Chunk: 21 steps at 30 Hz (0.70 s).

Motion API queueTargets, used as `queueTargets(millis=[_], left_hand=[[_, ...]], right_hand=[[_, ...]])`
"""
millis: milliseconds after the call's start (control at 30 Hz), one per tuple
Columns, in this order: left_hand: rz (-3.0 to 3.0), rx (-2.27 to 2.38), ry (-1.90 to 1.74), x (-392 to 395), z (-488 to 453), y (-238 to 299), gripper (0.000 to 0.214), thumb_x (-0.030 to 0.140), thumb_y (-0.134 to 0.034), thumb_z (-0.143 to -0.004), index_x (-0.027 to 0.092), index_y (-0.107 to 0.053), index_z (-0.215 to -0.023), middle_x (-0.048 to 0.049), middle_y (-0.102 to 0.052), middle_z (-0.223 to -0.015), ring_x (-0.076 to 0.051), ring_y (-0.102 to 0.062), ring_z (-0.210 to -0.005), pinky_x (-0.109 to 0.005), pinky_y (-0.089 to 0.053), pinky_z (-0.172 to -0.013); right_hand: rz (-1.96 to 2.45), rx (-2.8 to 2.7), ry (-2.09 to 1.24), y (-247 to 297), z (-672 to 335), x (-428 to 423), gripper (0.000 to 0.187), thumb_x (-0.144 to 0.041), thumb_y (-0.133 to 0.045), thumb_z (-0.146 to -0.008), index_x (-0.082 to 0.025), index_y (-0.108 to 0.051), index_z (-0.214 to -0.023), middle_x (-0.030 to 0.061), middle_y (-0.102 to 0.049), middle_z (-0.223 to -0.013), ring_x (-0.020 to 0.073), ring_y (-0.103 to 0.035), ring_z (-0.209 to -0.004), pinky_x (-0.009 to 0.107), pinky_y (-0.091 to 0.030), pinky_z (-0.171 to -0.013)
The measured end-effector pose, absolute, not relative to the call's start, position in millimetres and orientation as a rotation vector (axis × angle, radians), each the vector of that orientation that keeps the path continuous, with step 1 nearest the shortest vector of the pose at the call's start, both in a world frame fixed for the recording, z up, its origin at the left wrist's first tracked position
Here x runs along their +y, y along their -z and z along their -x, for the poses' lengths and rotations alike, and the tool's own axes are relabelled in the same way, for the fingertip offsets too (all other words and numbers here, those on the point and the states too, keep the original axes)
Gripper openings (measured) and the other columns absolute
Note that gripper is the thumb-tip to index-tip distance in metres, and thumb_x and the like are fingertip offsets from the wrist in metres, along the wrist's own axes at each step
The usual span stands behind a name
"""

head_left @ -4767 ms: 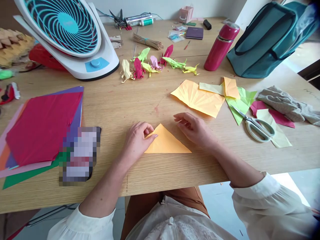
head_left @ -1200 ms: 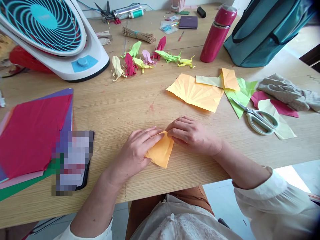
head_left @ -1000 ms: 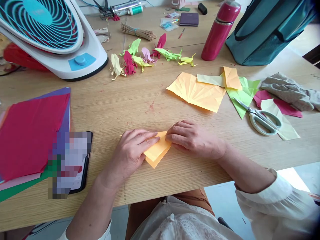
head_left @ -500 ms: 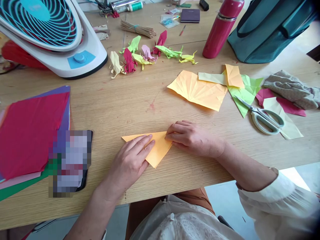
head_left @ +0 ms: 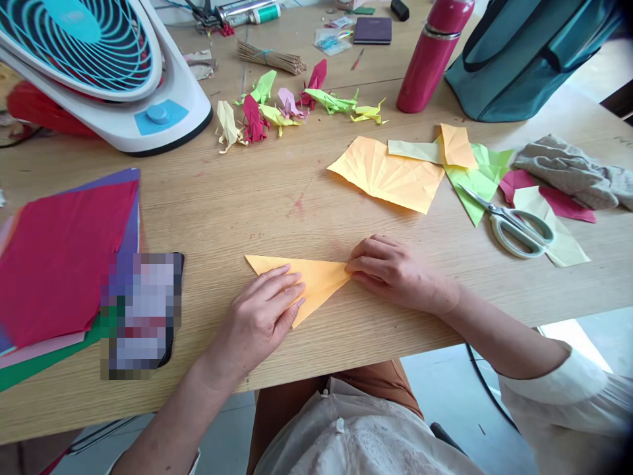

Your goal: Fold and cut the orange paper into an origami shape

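Note:
A folded triangle of orange paper lies on the table near its front edge, between my hands. My left hand rests on the left part of the sheet, fingers stretched flat across it. At the paper's right corner, my right hand is closed in a pinch on the tip; its fingers hide that corner. One point of the triangle sticks out to the left beyond my left fingers, and another points down toward me.
Beyond my hands lie a creased orange sheet, scissors and paper scraps. Several folded paper figures stand farther back. A fan, coloured sheets and a blurred phone are left; a red bottle and teal bag back right.
My right hand has shifted right along with the paper's right corner. The triangle has turned slightly clockwise, and its lower point has moved left. My left hand stays on it.

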<state>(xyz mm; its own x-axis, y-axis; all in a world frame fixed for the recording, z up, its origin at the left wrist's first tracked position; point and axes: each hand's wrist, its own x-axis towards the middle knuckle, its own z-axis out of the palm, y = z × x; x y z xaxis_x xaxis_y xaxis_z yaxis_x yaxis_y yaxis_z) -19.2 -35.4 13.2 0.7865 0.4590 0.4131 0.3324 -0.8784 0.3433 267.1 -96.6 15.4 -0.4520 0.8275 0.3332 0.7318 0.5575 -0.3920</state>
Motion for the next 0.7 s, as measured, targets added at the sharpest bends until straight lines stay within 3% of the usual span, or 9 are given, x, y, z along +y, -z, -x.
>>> queueTargets(millis=[133,333,500,700], left_hand=[[-2.680,0.618,-0.724,-37,17,-17,0.022,0.007,-0.061,-0.092,0.018,-0.069,-0.110,-0.0086,-0.074,-0.112,-0.024,-0.068,-0.115,-0.043,-0.060,-0.100],[-2.594,0.771,-0.693,-37,7,-30,0.011,0.014,-0.058,-0.096,0.018,-0.068,-0.094,-0.0049,-0.073,-0.095,-0.018,-0.069,-0.090,-0.033,-0.058,-0.080],[-2.499,0.916,-0.671,-33,6,-35,0.010,0.021,-0.058,-0.097,0.021,-0.064,-0.089,-0.0009,-0.072,-0.087,-0.016,-0.069,-0.079,-0.030,-0.053,-0.070],[-2.439,0.996,-0.635,-30,5,-38,0.017,0.027,-0.057,-0.097,0.023,-0.063,-0.081,0.0018,-0.071,-0.081,-0.014,-0.065,-0.070,-0.028,-0.048,-0.063]], right_hand=[[1.288,-2.222,-0.287,-13,-272,-104,0.017,-0.016,-0.051,-0.101,-0.018,-0.067,-0.097,0.0109,-0.065,-0.098,0.0214,-0.059,-0.086,0.037,-0.050,-0.078],[1.358,-2.168,-0.344,-11,-267,-105,0.010,-0.025,-0.060,-0.098,-0.019,-0.067,-0.100,0.0108,-0.063,-0.099,0.0236,-0.058,-0.088,0.040,-0.049,-0.080],[1.377,-2.108,-0.423,-10,-266,-103,0.003,-0.021,-0.062,-0.095,-0.021,-0.066,-0.095,0.0087,-0.063,-0.096,0.0222,-0.058,-0.087,0.038,-0.049,-0.079],[1.384,-2.066,-0.415,-9,-266,-101,0.009,-0.014,-0.059,-0.094,-0.021,-0.065,-0.090,0.0068,-0.062,-0.091,0.0199,-0.057,-0.082,0.034,-0.047,-0.075]])
